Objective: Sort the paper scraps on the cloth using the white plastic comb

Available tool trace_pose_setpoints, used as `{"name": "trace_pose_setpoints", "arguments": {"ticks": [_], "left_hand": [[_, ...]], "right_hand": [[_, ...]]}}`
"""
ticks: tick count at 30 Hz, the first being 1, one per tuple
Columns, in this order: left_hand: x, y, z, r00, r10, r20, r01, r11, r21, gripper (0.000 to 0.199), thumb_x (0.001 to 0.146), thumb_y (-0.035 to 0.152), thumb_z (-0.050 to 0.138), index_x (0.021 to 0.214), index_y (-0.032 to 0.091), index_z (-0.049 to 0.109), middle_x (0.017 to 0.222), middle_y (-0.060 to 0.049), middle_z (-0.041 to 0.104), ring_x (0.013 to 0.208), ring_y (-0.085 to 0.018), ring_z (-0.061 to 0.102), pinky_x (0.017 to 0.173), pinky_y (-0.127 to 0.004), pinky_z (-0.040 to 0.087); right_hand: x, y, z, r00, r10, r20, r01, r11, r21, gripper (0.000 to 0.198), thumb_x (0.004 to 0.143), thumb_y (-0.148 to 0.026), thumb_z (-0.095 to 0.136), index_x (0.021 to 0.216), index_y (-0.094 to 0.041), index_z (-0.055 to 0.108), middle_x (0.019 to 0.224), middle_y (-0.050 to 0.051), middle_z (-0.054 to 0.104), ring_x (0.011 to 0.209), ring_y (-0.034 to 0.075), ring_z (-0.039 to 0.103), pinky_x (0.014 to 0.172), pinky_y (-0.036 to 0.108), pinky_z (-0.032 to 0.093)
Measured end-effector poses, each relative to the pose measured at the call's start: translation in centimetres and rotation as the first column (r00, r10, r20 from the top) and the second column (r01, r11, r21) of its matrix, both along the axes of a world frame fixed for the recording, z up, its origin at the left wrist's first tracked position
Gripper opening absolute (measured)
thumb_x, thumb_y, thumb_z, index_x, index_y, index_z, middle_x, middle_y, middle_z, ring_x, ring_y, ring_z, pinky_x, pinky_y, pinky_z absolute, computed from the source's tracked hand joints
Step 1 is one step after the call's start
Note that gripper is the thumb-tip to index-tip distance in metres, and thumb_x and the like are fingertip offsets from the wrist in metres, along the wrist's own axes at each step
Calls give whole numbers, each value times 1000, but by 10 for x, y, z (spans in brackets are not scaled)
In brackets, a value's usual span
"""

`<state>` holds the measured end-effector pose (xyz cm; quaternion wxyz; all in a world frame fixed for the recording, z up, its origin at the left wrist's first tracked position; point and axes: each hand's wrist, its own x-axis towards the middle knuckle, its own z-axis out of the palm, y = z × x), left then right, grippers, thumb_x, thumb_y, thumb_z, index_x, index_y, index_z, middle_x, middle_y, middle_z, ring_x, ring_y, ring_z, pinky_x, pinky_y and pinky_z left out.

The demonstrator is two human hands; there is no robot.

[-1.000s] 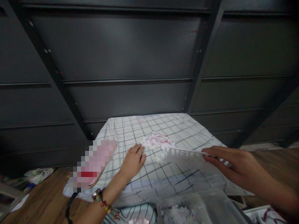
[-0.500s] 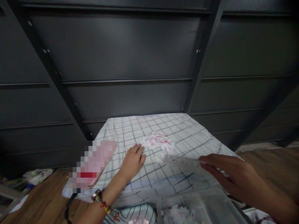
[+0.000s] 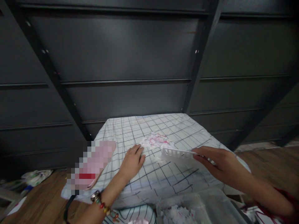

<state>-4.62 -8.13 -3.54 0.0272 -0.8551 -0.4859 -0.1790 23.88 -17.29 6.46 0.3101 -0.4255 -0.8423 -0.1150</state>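
Note:
My left hand [image 3: 133,162] lies palm down on the white checked cloth [image 3: 130,130], its fingers stretched out and fingertips at the left edge of a heap of white and pink scraps [image 3: 157,140]. They look like small cut paper pieces. Between thumb and fingers, my right hand [image 3: 220,163] pinches a thin white plastic piece with a row of slots along its edge [image 3: 177,153]. It is held just above the cloth, right of a small loose bit of white scraps [image 3: 158,158]. Whether the piece is a flat sheet or a shallow basket, I cannot tell.
A clear plastic bin [image 3: 205,202] at the near edge holds more white scraps [image 3: 178,214]. Left on the cloth lies a blurred-out pink phone-like object [image 3: 98,161] with a black strap [image 3: 67,208]. Dark metal panels [image 3: 128,49] stand behind, and wooden floor [image 3: 268,165] shows at the sides.
My right hand has moved slightly left and up with the white slotted piece, whose slotted edge now shows more plainly. The left hand has hardly moved.

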Motion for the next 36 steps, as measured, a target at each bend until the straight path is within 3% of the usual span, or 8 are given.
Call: {"name": "trace_pose_setpoints", "arguments": {"ticks": [10,20,31,36], "left_hand": [[1,-2,4,1000,16,-23,-17,999,-38,36,92,25,44,123,9,54,133,-17,50,125,-29,44,104,-47,36],[0,0,0,1000,-3,25,3,1000,-15,34,91,26,43,120,12,55,131,-17,52,122,-29,47,102,-49,37],[1,0,-1,1000,1,-10,-1,1000,-8,35,92,25,42,121,10,54,131,-16,52,123,-28,46,103,-47,37],[0,0,-4,1000,-4,21,3,1000,27,33,91,25,44,119,11,55,130,-16,53,122,-28,48,102,-47,38]], "right_hand": [[-7,10,0,999,41,12,-39,995,-89,26,91,-21,38,82,-19,63,68,3,68,58,13,63,52,21,48],[4,4,7,999,34,-13,-34,999,-19,22,90,-22,41,86,-19,62,71,4,70,60,14,65,53,22,51],[4,-11,-3,1000,28,-9,-28,996,87,23,91,-20,41,87,-17,63,72,5,71,59,14,66,55,21,53],[-1,0,3,998,48,43,-47,998,-37,24,90,-18,40,79,-18,62,68,3,68,56,12,63,49,20,47]]}}
